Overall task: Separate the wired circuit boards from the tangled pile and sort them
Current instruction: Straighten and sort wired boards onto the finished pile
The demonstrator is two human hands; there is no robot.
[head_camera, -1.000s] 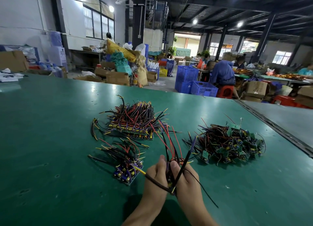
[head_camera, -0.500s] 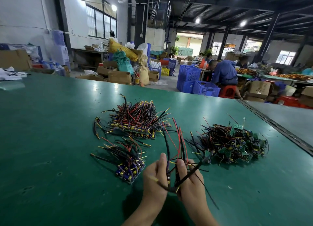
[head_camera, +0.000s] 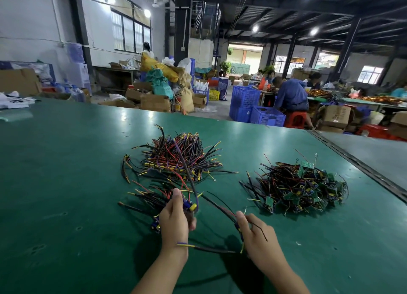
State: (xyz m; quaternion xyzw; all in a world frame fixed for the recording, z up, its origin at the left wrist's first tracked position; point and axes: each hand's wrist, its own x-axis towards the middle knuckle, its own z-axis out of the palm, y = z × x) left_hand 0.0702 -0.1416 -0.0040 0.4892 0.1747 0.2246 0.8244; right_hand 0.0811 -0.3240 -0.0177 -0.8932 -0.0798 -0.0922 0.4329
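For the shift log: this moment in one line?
left hand: grips wired board | right hand: pinches black wires | tangled pile: at right

Factory assembly hall: long green worktables, stacked blue crates, cartons, seated workers.

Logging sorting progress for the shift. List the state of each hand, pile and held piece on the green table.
left hand: grips a wired board with blue and yellow parts.
right hand: pinches black wires, apart from the left hand.
far stack: boards aligned, wires sticking up.
near-left pile: small, partly hidden by the left hand.
right pile: tangled, green boards jumbled.
green table: bears all three heaps.
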